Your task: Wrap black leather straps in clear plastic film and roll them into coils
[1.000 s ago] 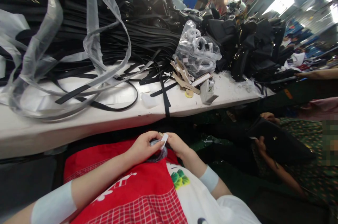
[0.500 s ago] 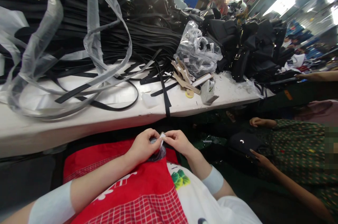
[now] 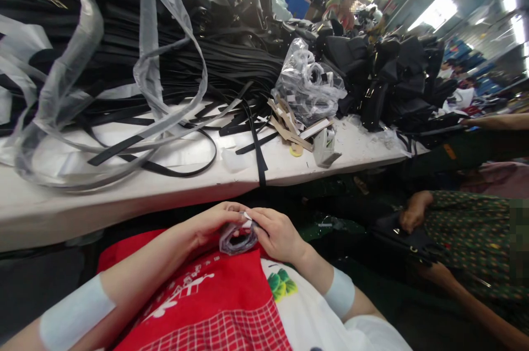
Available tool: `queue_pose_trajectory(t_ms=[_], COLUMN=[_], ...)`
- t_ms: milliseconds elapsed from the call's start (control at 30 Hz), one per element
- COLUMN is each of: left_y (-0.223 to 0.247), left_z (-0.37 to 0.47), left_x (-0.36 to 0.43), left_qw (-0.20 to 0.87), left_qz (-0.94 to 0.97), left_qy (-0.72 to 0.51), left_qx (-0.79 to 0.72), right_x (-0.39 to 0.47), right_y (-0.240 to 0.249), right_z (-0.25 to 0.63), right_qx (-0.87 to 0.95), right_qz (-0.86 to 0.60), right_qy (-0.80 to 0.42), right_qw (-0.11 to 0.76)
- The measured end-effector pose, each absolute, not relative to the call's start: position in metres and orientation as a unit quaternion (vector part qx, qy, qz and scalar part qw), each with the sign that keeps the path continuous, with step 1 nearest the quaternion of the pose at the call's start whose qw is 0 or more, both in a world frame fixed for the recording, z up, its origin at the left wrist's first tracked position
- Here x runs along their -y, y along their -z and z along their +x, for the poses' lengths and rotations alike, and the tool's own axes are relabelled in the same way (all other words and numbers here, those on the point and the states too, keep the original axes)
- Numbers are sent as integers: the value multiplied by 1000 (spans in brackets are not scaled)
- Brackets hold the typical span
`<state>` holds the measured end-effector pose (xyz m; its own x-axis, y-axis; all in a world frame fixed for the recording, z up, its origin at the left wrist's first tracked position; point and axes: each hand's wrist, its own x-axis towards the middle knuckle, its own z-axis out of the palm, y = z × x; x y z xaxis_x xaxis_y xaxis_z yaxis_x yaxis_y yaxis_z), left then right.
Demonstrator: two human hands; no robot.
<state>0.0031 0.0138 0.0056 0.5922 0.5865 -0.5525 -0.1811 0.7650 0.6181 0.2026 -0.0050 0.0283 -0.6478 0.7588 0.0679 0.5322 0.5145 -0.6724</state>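
Observation:
Above my lap I hold a small coil of strap wrapped in clear plastic. A small white piece of tape or paper sits at its upper right edge. My left hand grips the coil from the left, its fingers curled over the top. From the other side, my right hand presses its fingers on the coil near the white piece. The two hands' fingertips meet there, and what lies beneath them is hidden.
A white worktable runs ahead, bearing black straps, looped clear plastic sleeves, a plastic bag of coils, a tape dispenser and black bags. To the right, a co-worker in a dotted green top handles a black bag.
The coil has come into fuller view below my fingers. My right hand has turned and flattened over its right side; the white piece, earlier pinched upright, now lies against the coil.

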Motion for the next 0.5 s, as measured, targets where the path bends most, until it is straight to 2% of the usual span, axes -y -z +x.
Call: queue_pose_trajectory(t_ms=[200,367,500], left_y=[-16,-7,5], left_z=[14,14,22], left_x=[-28,-30,-25], left_qw=[814,775,754], left_qz=[294,342,344], left_qy=[-279,-275,-294], left_qx=[-417,-455,-477], right_x=[-3,-85,-160], right_y=[-34,-46,-60], right_z=[222,317,395], right_qx=[859,672,540], right_qz=[-393,-633,-747], right_qy=[-235,-109,-94], right_qw=[227,369,377])
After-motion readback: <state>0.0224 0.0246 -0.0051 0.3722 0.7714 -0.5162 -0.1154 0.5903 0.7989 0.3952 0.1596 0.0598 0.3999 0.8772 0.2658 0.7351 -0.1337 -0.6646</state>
